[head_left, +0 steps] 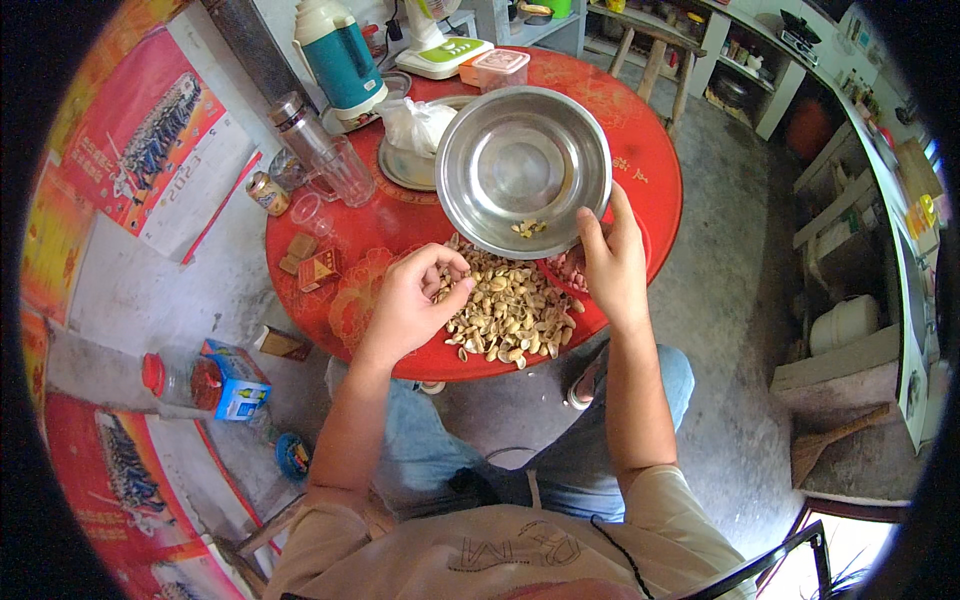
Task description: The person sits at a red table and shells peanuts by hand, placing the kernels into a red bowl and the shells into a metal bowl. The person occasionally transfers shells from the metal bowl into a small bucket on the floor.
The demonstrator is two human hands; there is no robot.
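Observation:
My right hand (616, 259) grips the rim of a stainless steel basin (525, 161), which is tilted so that its inside shows. A few bits of shell (529, 227) lie low inside it. Under and in front of the basin, a heap of peanut shells (510, 311) spreads over the red round table (645, 150). My left hand (424, 300) is at the heap's left side with fingers curled; whether something small is between them cannot be told. Partly hidden behind the basin and my right hand is a red bowl (551, 279) with shelled pink peanuts (568, 271).
Left on the table are a small red box (319, 270), a plastic cup (311, 214), a drink can (268, 193), a glass mug (349, 176) and a teal thermos (341, 64). Behind stand a white bag (418, 126) on a metal tray (401, 169), a fan (442, 54) and a lidded plastic tub (501, 69).

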